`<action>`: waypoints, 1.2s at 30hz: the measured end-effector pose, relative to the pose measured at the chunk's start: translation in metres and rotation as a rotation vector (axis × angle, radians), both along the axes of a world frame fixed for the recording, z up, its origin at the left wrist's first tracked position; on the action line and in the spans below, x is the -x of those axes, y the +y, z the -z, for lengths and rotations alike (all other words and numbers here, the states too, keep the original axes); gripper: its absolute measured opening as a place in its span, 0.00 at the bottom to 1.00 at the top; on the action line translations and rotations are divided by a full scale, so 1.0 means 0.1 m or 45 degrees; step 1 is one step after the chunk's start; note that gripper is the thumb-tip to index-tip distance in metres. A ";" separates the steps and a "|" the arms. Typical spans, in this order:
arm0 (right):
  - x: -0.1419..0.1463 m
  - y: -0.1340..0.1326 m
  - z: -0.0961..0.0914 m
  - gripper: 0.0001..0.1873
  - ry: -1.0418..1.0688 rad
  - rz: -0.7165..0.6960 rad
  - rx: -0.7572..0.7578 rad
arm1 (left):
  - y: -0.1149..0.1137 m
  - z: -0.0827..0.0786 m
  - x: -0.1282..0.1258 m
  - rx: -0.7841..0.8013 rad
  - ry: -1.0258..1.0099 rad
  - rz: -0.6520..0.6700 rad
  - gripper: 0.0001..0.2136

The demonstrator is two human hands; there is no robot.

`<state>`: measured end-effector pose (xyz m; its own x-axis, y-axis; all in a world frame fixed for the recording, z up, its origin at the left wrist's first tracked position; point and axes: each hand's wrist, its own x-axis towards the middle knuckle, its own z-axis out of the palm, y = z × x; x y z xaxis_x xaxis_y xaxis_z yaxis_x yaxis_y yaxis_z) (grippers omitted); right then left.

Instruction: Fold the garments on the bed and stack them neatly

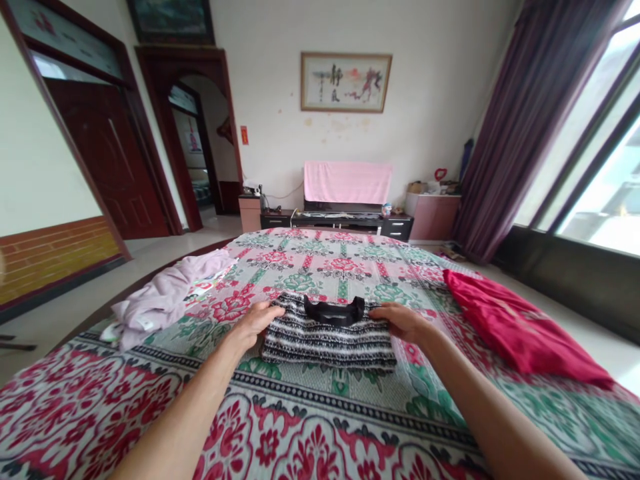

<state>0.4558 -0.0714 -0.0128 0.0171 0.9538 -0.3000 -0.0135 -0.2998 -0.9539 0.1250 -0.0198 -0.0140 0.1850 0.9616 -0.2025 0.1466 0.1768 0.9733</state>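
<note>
A black, white and grey striped sweater (327,348) lies folded into a compact rectangle on the patterned bed cover, its black neckband (334,312) along the far edge. At its far left corner, my left hand (257,323) has its fingers closed on the knit. My right hand (400,321) grips the opposite far corner in the same way. The fingertips of both hands are partly tucked against the fabric, and the sweater rests flat between them.
A crumpled pale pink garment (163,297) lies to the left on the floral bed cover (345,267). To the right is a red garment (520,327). Beyond the bed stand a low black cabinet (397,229) and a screen under a pink cloth (349,181).
</note>
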 end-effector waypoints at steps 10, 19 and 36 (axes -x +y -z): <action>-0.02 -0.11 -0.47 0.12 -0.632 0.203 -0.794 | -0.01 -0.24 0.02 -0.568 -0.164 -0.040 0.15; -0.08 -0.05 0.02 0.11 -1.323 -0.009 -1.356 | 0.10 0.13 0.19 -1.219 0.600 0.214 0.15; 0.26 -0.20 -0.22 0.09 -1.282 -0.183 -1.284 | 0.05 -0.07 0.48 -0.395 0.635 0.449 0.15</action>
